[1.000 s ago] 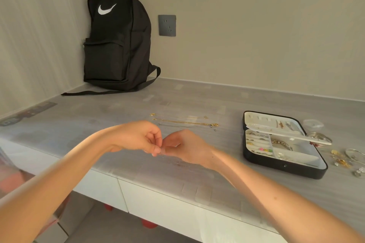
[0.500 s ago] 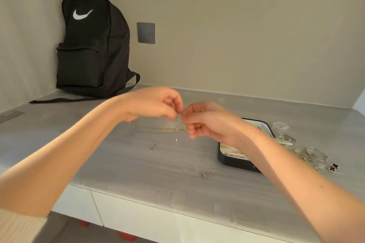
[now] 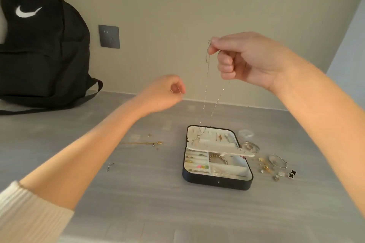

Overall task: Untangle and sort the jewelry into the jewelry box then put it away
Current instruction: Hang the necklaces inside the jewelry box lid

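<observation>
- A black backpack (image 3: pixel 39 49) leans against the wall in the upper left of the frame, its strap trailing over the grey table (image 3: pixel 138 203).
- A cream sleeve (image 3: pixel 25 217) fills the lower left corner.
- A grey socket (image 3: pixel 109 36) sits on the wall just right of the backpack.
- A small clasp (image 3: pixel 110 166) lies alone on the table, left of centre.
- A gold chain (image 3: pixel 143 143) is stretched out flat on the table, between the clasp and the box and touching neither.
- The left hand (image 3: pixel 165 92) hangs above the table near mid-frame, fingers curled in tight; something thin glints at the fingertips, but I cannot tell whether it holds anything.
- A silver chain (image 3: pixel 207 77) hangs in a long loop from the right hand, and its bottom end reaches the upper left corner of the box.
- The box (image 3: pixel 217 184), black with a pale lining, lies open on the table at lower centre-right, small pieces in its compartments.
- The right hand (image 3: pixel 248 59), raised in the upper right, pinches the top of the silver chain between thumb and forefinger, the other fingers curled.
- A bangle (image 3: pixel 277 161) and other loose pieces lie on the table just right of the box.
</observation>
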`<state>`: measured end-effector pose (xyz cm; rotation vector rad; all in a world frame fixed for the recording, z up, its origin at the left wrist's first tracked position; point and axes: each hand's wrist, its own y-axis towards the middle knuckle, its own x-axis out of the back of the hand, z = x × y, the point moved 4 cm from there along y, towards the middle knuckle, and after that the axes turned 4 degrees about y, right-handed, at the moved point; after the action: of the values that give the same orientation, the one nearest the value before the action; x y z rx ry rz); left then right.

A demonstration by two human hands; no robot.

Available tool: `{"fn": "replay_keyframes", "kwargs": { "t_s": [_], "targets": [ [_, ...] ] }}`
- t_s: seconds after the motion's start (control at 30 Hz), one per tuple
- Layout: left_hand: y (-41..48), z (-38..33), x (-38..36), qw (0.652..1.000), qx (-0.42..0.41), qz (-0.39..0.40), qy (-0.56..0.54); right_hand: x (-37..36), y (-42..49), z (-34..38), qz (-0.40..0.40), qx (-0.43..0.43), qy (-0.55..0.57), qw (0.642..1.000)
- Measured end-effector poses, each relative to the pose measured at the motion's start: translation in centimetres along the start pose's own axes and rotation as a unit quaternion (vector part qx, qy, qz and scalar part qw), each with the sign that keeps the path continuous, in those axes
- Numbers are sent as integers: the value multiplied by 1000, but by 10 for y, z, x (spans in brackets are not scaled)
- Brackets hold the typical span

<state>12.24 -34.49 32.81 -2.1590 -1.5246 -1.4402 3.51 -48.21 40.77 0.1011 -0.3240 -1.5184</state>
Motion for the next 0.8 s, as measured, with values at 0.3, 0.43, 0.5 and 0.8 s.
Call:
{"fn": "replay_keyframes", "kwargs": {
  "t_s": [0.3, 0.43, 0.5, 0.8],
  "targets": [
    [15, 49, -155, 986, 21, 142, 82, 55, 23, -23, -88, 28, -139, 986],
    [23, 50, -169, 973, -6, 156, 168, 71, 33, -48, -97, 21, -140, 985],
    [23, 50, -173, 969, -14, 147, 200, 76, 39, -58, -99, 20, -129, 986],
    [9, 40, -163, 958, -111, -70, 254, 78, 65, -84, -99, 10, -76, 992]
  ]
}}
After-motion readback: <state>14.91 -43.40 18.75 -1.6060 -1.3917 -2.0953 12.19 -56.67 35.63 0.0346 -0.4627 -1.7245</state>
